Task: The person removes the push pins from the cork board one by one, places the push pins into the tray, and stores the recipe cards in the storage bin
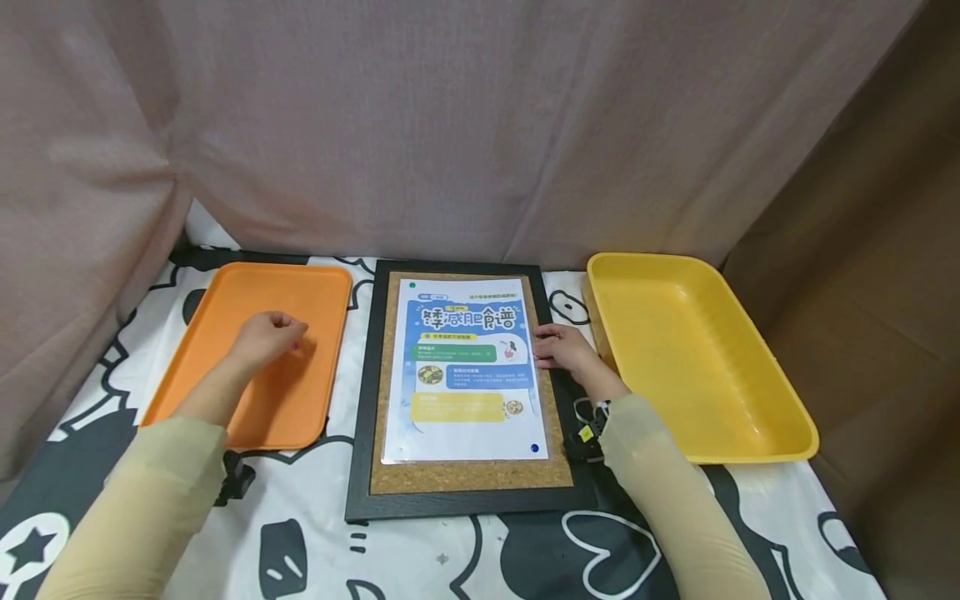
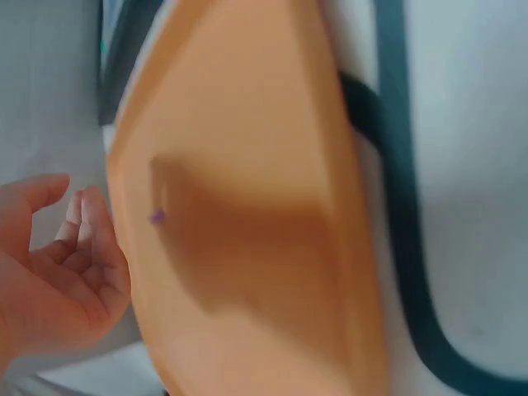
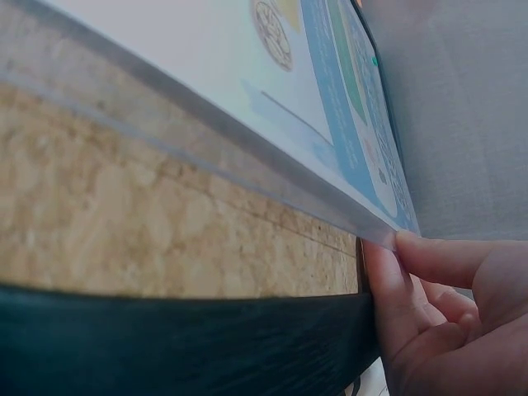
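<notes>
A printed poster sheet (image 1: 465, 433) in a clear sleeve lies on a black-framed cork board (image 1: 472, 479). My right hand (image 1: 562, 346) pinches its right edge between thumb and fingers; in the right wrist view that edge stands raised off the cork. A green pushpin (image 1: 412, 285) sits at the sheet's top left corner, a blue pushpin (image 1: 535, 448) at its bottom right. My left hand (image 1: 268, 337) hovers over the orange tray (image 1: 300, 417), thumb and fingers apart. A small purple pin (image 2: 157, 217) shows against the tray, just past the fingertips.
A deep yellow tray (image 1: 675, 358) stands right of the board, close to my right forearm. Beneath everything lies a black-and-white patterned cloth (image 1: 315, 517). Beige curtains (image 1: 420, 125) hang behind the table, and a brown curtain (image 1: 862, 292) on the right.
</notes>
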### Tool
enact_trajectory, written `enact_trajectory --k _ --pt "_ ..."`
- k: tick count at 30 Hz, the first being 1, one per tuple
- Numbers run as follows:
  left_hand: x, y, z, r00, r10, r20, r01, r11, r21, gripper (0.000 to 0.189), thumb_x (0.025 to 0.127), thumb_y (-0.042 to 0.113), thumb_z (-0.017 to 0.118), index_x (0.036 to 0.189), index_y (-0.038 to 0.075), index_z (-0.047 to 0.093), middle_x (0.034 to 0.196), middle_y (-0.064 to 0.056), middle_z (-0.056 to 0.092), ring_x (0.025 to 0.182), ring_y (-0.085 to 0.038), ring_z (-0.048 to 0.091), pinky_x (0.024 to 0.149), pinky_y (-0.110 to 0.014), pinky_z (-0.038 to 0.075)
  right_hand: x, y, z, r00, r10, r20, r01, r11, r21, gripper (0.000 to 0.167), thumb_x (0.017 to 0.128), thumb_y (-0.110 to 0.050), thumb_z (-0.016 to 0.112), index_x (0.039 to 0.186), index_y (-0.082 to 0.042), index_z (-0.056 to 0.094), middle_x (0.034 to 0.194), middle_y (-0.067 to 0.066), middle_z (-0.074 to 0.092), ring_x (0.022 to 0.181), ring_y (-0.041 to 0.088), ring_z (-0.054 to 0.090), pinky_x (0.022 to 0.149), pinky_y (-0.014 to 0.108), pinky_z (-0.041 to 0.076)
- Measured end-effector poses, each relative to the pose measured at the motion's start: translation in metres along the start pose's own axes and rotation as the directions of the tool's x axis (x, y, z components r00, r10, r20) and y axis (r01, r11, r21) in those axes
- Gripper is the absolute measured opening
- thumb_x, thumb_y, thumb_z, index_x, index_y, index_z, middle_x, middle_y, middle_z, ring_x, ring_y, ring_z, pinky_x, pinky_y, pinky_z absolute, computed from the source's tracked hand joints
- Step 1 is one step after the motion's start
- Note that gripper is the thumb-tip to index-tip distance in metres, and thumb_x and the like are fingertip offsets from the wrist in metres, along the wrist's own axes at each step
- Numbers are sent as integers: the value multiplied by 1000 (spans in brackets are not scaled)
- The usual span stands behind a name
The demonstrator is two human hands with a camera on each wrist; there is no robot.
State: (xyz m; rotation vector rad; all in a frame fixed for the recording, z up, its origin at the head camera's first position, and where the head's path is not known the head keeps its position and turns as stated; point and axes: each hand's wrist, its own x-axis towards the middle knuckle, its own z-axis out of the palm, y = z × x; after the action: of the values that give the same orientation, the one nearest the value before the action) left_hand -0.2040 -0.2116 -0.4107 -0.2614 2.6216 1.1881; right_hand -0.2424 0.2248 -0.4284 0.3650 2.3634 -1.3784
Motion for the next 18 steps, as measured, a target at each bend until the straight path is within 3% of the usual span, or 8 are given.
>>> enact_trajectory --k 8,15,18 --pt "-2 39 29 986 147 80 -145 989 -36 36 95 29 50 107 -4 57 97 -14 57 80 -20 48 65 -25 38 -2 1 -1 1000 3 -3 -3 1000 3 40 96 -11 49 136 -7 45 125 18 58 91 18 63 75 22 54" --pt "-3 66 63 973 179 147 -176 984 -34 29 93 27 53 107 1 59 99 -14 59 87 -23 53 71 -26 40 -1 0 0 1000 14 -4 -14 1000 0 40 96 -13 50 136 -8 45 124 17 57 89 16 63 75 22 54" --pt "-5 77 75 957 222 185 -218 975 -45 29 93 25 54 108 1 60 99 -13 60 88 -22 53 73 -26 41 -2 -1 0 1000 13 -5 -13 1000 -1 40 96 -13 51 135 -9 46 123 16 58 88 16 63 75 21 54"
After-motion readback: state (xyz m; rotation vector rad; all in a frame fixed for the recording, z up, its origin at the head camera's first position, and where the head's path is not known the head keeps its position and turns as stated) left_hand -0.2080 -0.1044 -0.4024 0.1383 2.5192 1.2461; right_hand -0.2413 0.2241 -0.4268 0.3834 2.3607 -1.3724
